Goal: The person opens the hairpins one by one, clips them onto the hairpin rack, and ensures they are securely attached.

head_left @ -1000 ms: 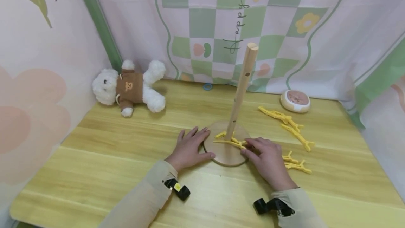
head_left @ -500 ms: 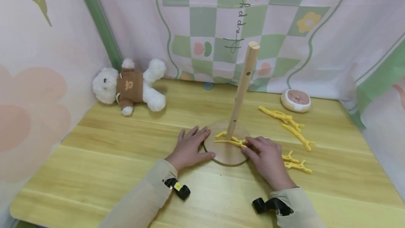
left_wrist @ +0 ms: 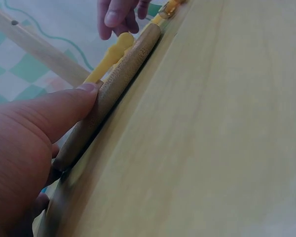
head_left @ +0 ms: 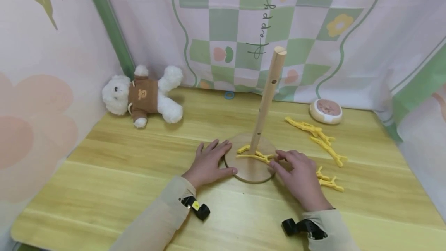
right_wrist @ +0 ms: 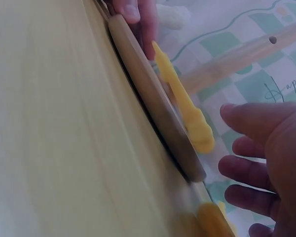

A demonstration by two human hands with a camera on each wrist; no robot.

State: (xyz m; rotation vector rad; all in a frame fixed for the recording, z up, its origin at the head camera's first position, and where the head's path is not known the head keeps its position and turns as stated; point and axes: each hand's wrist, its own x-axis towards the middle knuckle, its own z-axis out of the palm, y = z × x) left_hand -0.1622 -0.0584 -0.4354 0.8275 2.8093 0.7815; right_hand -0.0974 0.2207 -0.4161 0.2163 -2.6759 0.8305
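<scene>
A round wooden base (head_left: 253, 173) lies on the table with a wooden post (head_left: 267, 92) standing on it, holes along its side. Two yellow branch-shaped pieces rest on the base at the post's foot, a front piece (head_left: 253, 157) and a rear piece (head_left: 243, 149) partly hidden by the post. My left hand (head_left: 208, 166) rests on the base's left edge, fingers spread, thumb (left_wrist: 71, 106) on the rim. My right hand (head_left: 299, 177) is at the base's right edge beside the branches' ends; the right wrist view shows its fingers loosely parted, apart from the yellow branch (right_wrist: 185, 101).
More yellow branch pieces lie to the right, some farther back (head_left: 310, 128) and others (head_left: 329, 183) beside my right hand. A white plush toy (head_left: 144, 96) lies at the back left. A round white-and-pink device (head_left: 325, 111) and a blue ring (head_left: 229, 95) sit near the curtain.
My right hand has let go of the front yellow branch and moved slightly right. My left hand and the base have stayed in place.
</scene>
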